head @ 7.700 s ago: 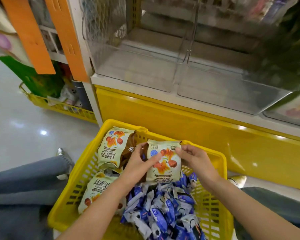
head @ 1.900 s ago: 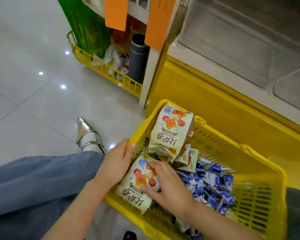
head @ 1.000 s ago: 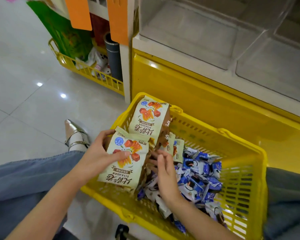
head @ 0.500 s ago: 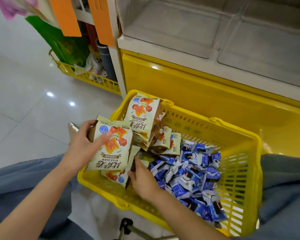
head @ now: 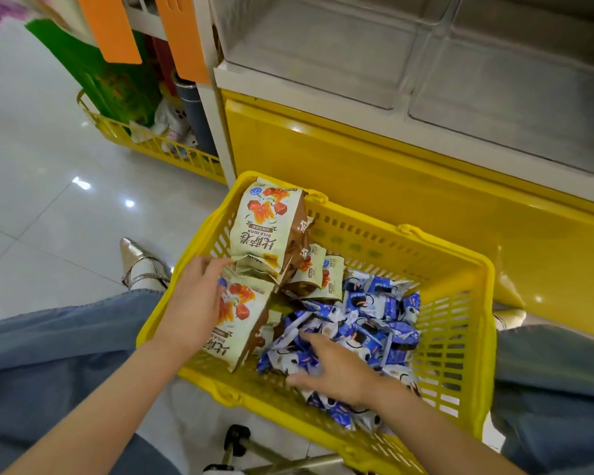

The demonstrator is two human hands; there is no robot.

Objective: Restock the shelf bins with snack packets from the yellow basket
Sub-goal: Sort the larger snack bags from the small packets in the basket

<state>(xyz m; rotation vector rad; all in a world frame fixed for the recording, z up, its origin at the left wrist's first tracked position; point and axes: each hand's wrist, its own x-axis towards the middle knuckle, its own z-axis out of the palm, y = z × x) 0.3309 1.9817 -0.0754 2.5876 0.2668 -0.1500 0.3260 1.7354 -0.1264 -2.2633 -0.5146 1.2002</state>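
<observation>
The snack packets lie in the basket [head: 487, 303], cream ones stacked at its left end and small blue packets [head: 374, 320] heaped across the middle; the bins [head: 323, 53] on the shelf above hold none. The cream packet [head: 246, 313] under the left hand [head: 191, 303] looks light and puffy, a soft, glossy film bag that would slide under a flat palm and whose contents may crush if squeezed (best pinched at a sealed end or held lightly across its width). The blue ones are small, loose and slippery, better scooped by the handful. The left hand lies over the cream packet's left half with fingers nearly straight, the tips reaching the top packet [head: 264, 228]; whether the thumb hooks beneath cannot be told. The right hand [head: 336, 368] is spread palm down on the blue packets, grasping nothing visible. Half a second ago the left hand held that cream packet raised over the rim, thumb across its face; now it sits lower in the basket, and the right hand has shifted from the cream stack onto the blue heap.
</observation>
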